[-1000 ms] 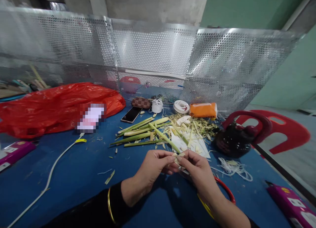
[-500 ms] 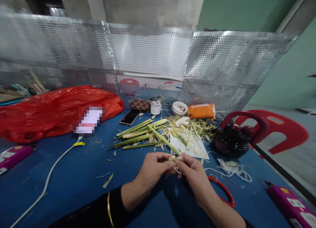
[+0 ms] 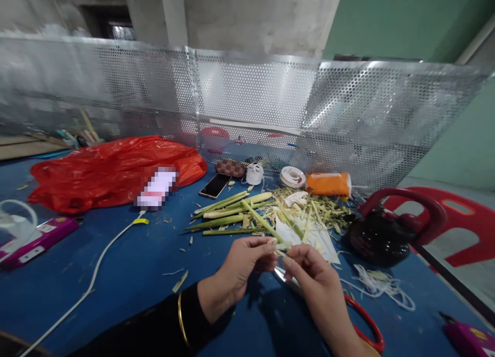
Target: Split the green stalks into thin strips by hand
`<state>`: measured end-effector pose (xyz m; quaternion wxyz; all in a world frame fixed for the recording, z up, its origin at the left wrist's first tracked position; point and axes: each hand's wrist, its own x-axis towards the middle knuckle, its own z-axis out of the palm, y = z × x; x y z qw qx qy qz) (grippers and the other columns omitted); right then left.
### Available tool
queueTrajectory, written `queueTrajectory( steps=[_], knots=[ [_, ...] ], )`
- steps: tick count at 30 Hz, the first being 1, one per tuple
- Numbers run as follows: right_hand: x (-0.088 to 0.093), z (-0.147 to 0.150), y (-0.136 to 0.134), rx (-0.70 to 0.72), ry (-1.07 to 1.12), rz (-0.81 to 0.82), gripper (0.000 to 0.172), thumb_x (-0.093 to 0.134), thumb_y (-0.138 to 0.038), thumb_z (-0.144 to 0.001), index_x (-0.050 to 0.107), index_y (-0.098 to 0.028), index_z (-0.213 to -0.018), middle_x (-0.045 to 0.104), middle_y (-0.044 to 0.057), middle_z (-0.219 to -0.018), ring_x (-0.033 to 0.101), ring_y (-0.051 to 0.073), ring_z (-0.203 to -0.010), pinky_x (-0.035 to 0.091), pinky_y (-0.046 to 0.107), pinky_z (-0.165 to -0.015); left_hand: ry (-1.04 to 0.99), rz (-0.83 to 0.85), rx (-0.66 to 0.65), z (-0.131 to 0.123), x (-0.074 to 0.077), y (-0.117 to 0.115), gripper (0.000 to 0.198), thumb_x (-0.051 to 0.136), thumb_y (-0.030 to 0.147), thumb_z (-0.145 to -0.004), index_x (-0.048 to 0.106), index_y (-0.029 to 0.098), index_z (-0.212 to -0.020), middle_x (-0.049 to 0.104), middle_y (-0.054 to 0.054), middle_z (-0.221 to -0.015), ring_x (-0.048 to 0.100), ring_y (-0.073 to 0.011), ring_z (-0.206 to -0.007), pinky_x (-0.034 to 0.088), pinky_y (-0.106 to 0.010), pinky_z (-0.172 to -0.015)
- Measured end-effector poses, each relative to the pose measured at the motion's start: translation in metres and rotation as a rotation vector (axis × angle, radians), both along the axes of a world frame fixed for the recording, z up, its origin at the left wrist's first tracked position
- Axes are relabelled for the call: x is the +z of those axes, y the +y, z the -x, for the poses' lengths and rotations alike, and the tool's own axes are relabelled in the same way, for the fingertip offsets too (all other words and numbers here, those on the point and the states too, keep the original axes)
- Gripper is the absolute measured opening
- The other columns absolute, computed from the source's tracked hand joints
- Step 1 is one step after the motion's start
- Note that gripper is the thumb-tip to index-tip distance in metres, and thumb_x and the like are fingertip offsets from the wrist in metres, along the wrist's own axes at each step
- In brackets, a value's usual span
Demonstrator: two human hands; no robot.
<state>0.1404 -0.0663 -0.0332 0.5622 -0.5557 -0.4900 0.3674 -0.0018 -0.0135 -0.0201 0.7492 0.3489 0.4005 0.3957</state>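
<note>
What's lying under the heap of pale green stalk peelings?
A white flat sheet pokes out beneath the heap of pale green stalk peelings, its near edge bare on the blue table. How far back it reaches is covered.

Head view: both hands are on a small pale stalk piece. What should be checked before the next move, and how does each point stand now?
1. Stalk piece pinched between left hand and right hand: ok.
2. Grip spot unobstructed to the camera: ok.
3. Red-handled tool under the right hand, gripped or just lying there: cannot tell.
4. Green stalks lie beyond the hands, untouched: ok.
5. White cable apart from the left hand: ok.
6. Dark kettle apart from the right hand: ok.
</note>
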Motion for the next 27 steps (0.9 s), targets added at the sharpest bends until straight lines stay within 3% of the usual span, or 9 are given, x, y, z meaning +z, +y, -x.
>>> queueTrajectory(
  steps=[5,10,13,20,27],
  knots=[
    [0.005,-0.004,-0.005,0.078,-0.355,-0.252,0.009,0.061,-0.028,-0.085,0.069,-0.024,-0.086,0.065,0.0,-0.073,0.06,0.016,-0.069,0.045,0.025,-0.066,-0.016,0.069,-0.025,0.001,0.003,0.001,0.027,0.079,0.021,-0.056,0.071,0.01,-0.079,0.066,-0.003,-0.059,0.056,-0.0088,-0.05,0.047,-0.021,-0.055],
    [0.005,-0.01,-0.003,0.148,-0.39,-0.381,0.018,0.054,-0.021,-0.09,0.07,-0.027,-0.094,0.067,0.002,-0.086,0.063,0.017,-0.08,0.047,0.025,-0.071,0.028,0.009,-0.086,0.001,0.003,-0.001,0.032,0.081,0.026,-0.056,0.072,0.009,-0.082,0.065,-0.003,-0.058,0.057,-0.0094,-0.05,0.046,-0.021,-0.055],
    [0.003,-0.011,-0.002,0.108,-0.373,-0.408,0.017,0.056,-0.021,-0.089,0.072,-0.026,-0.093,0.067,0.005,-0.092,0.063,0.019,-0.087,0.049,0.028,-0.075,0.074,-0.059,-0.129,0.001,0.003,-0.002,0.037,0.082,0.031,-0.054,0.074,0.009,-0.082,0.066,-0.003,-0.059,0.058,-0.0105,-0.051,0.047,-0.024,-0.057],
    [0.005,-0.003,-0.003,0.031,-0.117,-0.077,0.013,0.065,-0.033,-0.082,0.067,-0.022,-0.09,0.069,0.003,-0.076,0.061,0.018,-0.067,0.049,0.028,-0.064,0.095,-0.113,-0.137,-0.001,0.005,-0.007,0.034,0.08,0.033,-0.057,0.074,0.009,-0.08,0.068,-0.005,-0.064,0.055,-0.009,-0.05,0.044,-0.022,-0.055],
    [0.007,0.0,0.0,0.019,-0.025,-0.035,0.016,0.069,-0.034,-0.078,0.062,-0.02,-0.072,0.058,-0.002,-0.062,0.053,0.014,-0.061,0.042,0.026,-0.06,0.092,-0.094,-0.07,-0.004,0.01,-0.009,0.033,0.08,0.027,-0.057,0.07,0.009,-0.083,0.066,-0.002,-0.062,0.056,-0.0087,-0.049,0.045,-0.021,-0.054]
  ],
)
